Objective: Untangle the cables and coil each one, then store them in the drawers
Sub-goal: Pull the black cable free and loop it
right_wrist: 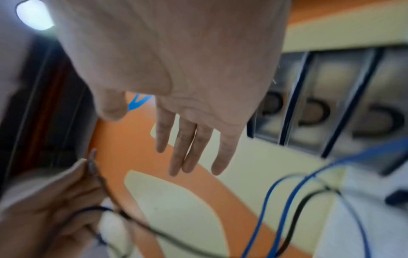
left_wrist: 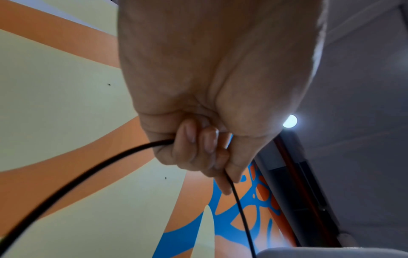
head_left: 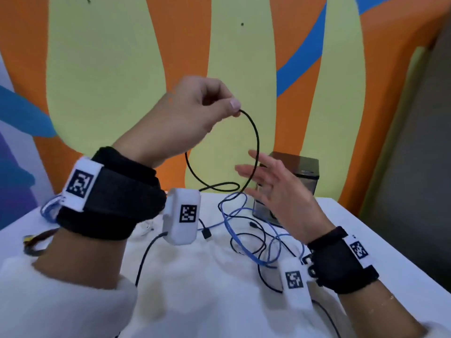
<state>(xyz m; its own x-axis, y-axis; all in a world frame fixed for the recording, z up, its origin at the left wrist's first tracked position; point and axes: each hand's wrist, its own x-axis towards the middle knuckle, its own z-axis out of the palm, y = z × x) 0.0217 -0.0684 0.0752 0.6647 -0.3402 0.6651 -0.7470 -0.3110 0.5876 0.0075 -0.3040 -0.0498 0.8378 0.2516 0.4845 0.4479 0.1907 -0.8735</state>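
Observation:
My left hand [head_left: 234, 107] is raised above the table and pinches a thin black cable [head_left: 256, 142] between thumb and fingers. The cable hangs from it in a wide loop down into the tangle. In the left wrist view the fingers [left_wrist: 198, 148] curl round the same black cable [left_wrist: 99, 162]. My right hand [head_left: 251, 174] is held flat with straight, spread fingers beside the loop; I cannot tell if it touches the cable. In the right wrist view it [right_wrist: 189, 148] holds nothing. A blue cable [head_left: 244, 230] lies tangled with black ones on the white table [head_left: 366, 228].
A small drawer unit [head_left: 300, 172] stands at the back behind my right hand, its drawer fronts [right_wrist: 331, 104] closed. A black cable with a plug [head_left: 206, 234] lies mid-table. At the left edge lie a brown strap [head_left: 36, 242] and another blue cable [head_left: 48, 208].

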